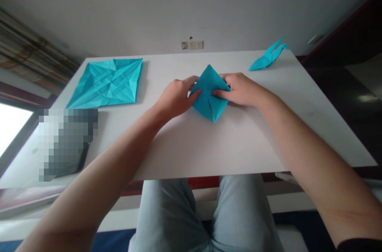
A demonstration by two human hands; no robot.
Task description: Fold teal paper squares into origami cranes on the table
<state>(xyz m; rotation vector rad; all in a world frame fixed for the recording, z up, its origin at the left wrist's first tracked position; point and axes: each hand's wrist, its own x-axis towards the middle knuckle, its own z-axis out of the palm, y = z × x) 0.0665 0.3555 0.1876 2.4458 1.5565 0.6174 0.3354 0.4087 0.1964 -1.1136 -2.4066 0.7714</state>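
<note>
A folded sheet of turquoise origami paper (209,81) is held up just above the table, diamond-shaped, with one corner pointing away from me and a slit running down its near half. My left hand (182,95) pinches its left side, thumb on top and fingers behind. On the opposite side my right hand (237,88) grips the paper the same way, its thumb lying across the middle near the top of the slit. The fingertips under the paper are hidden.
On the white table (185,152), a creased turquoise sheet (110,81) lies spread out at the back left. A folded paper crane (268,58) stands at the back right. A blurred-out dark device (70,144) lies at the left. Wall sockets (191,45) sit behind the table.
</note>
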